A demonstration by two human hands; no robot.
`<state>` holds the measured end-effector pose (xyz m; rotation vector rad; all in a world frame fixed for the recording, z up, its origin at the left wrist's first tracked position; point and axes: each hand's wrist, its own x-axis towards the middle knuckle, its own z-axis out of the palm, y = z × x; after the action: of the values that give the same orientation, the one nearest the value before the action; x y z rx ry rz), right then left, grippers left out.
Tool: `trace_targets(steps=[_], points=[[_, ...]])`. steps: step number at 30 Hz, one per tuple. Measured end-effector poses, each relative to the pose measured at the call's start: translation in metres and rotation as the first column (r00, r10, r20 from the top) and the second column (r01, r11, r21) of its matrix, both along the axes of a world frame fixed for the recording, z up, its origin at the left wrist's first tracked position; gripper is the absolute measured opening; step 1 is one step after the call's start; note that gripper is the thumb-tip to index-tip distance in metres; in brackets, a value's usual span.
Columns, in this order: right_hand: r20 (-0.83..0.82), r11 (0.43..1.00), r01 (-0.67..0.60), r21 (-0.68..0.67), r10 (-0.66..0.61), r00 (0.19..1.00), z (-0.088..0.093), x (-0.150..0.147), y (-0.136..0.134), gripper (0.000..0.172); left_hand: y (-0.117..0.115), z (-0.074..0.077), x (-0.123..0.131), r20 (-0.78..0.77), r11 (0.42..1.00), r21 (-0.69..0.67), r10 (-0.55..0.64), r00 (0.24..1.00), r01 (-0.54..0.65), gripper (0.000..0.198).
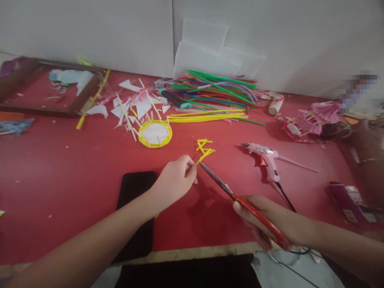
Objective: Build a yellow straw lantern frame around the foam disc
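Note:
My left hand (175, 181) is closed in a pinch on a short yellow pipe cleaner piece (199, 160) above the red table (75, 168). My right hand (264, 222) grips the red handles of a pair of scissors (237, 196), whose blades point up-left and meet the yellow piece beside my left fingers. Just beyond the blade tips lie a few cut yellow pieces (205, 147). A round yellow-rimmed white disc (155, 133) with wooden sticks around it sits farther back.
A pink glue gun (265, 158) lies right of the scissors, its cord running to the front edge. A black phone (135, 212) rests under my left forearm. Coloured pipe cleaners (216, 94), white foam sheets (207, 48), a wooden frame (45, 86) and pink paper crafts (312, 120) line the back.

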<state>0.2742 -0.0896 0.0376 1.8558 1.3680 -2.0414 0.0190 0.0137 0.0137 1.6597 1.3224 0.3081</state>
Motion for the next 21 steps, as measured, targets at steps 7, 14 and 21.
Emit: trace_targets(steps=[7, 14, 21], points=[[-0.023, 0.995, 0.073, -0.069, -0.075, 0.997, 0.001, -0.010, 0.000, 0.066, -0.001, -0.003, -0.001, -0.003, 1.000, 0.028, -0.009, 1.000, 0.010, 0.014], [-0.088, 0.982, 0.152, -0.109, -0.162, 0.983, -0.005, -0.008, -0.003, 0.067, -0.002, -0.002, -0.006, -0.058, 0.999, 0.054, 0.007, 0.998, -0.004, 0.019], [-0.026, 0.986, 0.135, -0.097, -0.138, 0.990, 0.003, -0.013, 0.006, 0.069, -0.002, -0.003, -0.010, -0.127, 0.988, 0.156, 0.007, 0.992, 0.013, 0.015]])
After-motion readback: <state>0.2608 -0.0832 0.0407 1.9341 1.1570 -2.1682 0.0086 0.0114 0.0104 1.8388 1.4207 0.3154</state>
